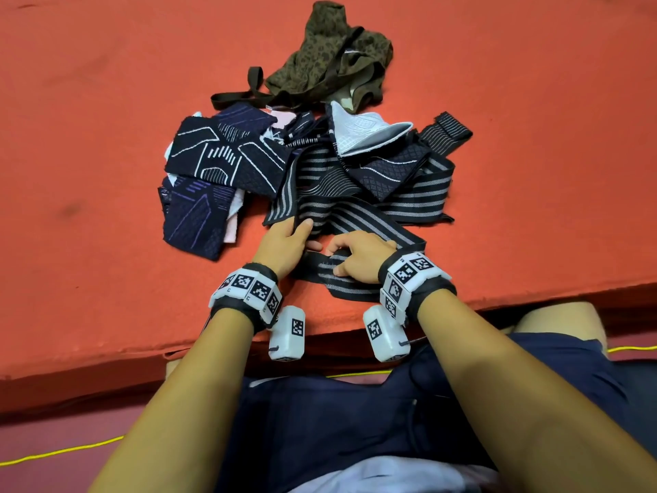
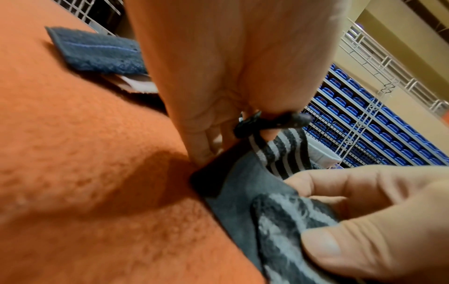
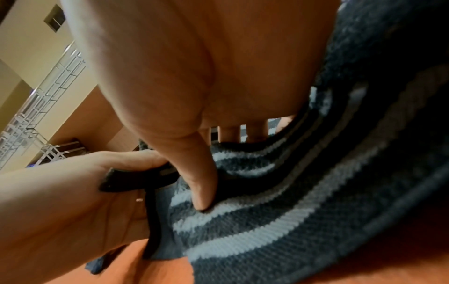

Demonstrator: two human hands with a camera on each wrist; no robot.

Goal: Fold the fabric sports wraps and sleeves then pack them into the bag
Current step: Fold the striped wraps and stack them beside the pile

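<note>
- An orange felt-covered bench (image 1: 106,172) carries everything, its near edge just behind the wrists.
- A camouflage-print bag (image 1: 330,55) lies crumpled far beyond both hands.
- Navy patterned sleeves (image 1: 220,165) sit heaped ahead and to the left of the left hand.
- A black, grey-striped wrap (image 1: 355,215) snakes from the heap down under both hands.
- The left hand (image 1: 284,243) curls its fingers around the wrap's dark end tab.
- The right hand (image 1: 359,254), fingers bent, presses and pinches the striped band just beside the left hand.
</note>
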